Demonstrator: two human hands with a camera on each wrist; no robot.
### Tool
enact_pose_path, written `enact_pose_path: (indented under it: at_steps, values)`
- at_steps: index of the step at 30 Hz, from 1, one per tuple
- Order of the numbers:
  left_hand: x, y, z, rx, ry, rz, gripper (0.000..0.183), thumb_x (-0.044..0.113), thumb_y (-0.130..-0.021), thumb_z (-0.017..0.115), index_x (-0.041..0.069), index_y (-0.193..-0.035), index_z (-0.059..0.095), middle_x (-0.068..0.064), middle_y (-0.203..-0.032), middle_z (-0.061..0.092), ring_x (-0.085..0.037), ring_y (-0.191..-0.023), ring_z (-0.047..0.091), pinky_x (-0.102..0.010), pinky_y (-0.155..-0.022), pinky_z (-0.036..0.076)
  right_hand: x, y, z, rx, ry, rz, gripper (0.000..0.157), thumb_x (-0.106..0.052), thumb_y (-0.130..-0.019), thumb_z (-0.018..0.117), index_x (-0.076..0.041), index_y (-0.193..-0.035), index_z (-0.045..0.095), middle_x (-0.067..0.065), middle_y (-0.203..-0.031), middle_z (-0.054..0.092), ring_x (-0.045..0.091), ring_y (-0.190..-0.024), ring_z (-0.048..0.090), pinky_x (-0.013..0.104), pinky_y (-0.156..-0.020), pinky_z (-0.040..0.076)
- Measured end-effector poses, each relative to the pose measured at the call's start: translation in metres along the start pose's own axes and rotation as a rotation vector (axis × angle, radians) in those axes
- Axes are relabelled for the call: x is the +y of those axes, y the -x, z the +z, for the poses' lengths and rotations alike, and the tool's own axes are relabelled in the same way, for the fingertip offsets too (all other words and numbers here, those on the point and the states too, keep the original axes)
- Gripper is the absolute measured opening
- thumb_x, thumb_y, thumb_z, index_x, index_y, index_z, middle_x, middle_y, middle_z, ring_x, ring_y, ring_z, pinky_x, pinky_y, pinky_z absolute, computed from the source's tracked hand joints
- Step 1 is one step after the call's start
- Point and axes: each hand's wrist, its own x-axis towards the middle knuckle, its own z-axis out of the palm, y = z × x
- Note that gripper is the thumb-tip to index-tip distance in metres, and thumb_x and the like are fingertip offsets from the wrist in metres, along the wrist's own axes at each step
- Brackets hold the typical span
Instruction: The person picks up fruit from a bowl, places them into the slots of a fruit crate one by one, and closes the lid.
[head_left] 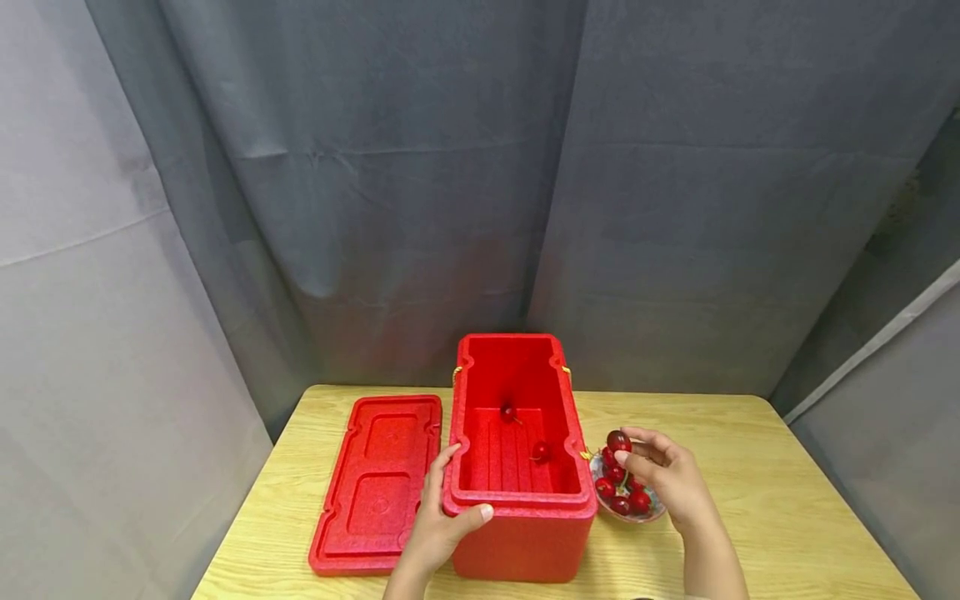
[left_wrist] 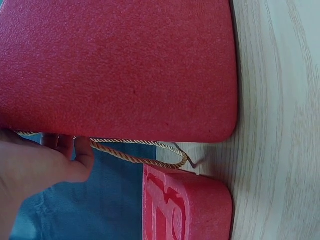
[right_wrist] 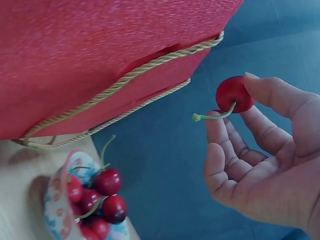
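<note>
The foam box and the lid are solid red; the box's twisted rope handle is gold. Blue and orange-red motifs pattern the white bowl. The cherries range from bright red to dark maroon, with green stems. The tabletop is pale yellow woodgrain.

Foam box on table; lid left of it, bowl right. Two cherries in box, more in bowl, one cherry in right hand above bowl. Curtain behind table.
</note>
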Motion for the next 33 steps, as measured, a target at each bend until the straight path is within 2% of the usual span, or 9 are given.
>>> enact_pose_path:
  at_steps: [8, 16, 24, 33]
  values:
    - [0.000, 0.000, 0.001, -0.004, 0.009, -0.009, 0.082, 0.019, -0.071, 0.079, 0.035, -0.138, 0.034, -0.005, -0.142, 0.024, -0.031, -0.123, 0.033, -0.047, -0.092, 0.032, -0.014, -0.002, -0.001, -0.040, 0.009, -0.063, 0.047, -0.015, -0.085, 0.068, 0.004, -0.125, 0.052, 0.020, -0.109, 0.059, 0.013, -0.090, 0.060, 0.029, -0.076, 0.050]
    - [-0.001, 0.002, 0.001, 0.000, -0.009, -0.008, 0.081, 0.021, -0.072, 0.078, 0.035, -0.138, 0.034, -0.004, -0.143, 0.022, -0.031, -0.126, 0.028, -0.057, -0.094, 0.028, -0.029, -0.002, 0.003, -0.074, -0.001, -0.113, 0.045, -0.013, -0.086, 0.067, 0.003, -0.124, 0.052, 0.019, -0.108, 0.060, 0.015, -0.089, 0.060, 0.030, -0.073, 0.049]
    - [0.000, 0.001, 0.001, -0.010, 0.032, -0.030, 0.081, 0.019, -0.072, 0.078, 0.032, -0.138, 0.034, -0.008, -0.142, 0.021, -0.032, -0.121, 0.037, -0.043, -0.091, 0.035, -0.049, -0.008, 0.005, -0.123, -0.012, -0.179, 0.044, -0.010, -0.086, 0.065, 0.005, -0.125, 0.051, 0.017, -0.106, 0.061, 0.013, -0.089, 0.060, 0.029, -0.076, 0.049]
    - [0.000, -0.001, -0.001, -0.013, 0.031, -0.005, 0.080, 0.018, -0.073, 0.077, 0.032, -0.138, 0.033, -0.003, -0.143, 0.025, -0.032, -0.122, 0.036, -0.043, -0.091, 0.035, -0.075, -0.021, 0.007, -0.167, 0.017, -0.268, 0.040, -0.009, -0.086, 0.066, 0.003, -0.122, 0.055, 0.019, -0.104, 0.061, 0.018, -0.086, 0.060, 0.029, -0.072, 0.050]
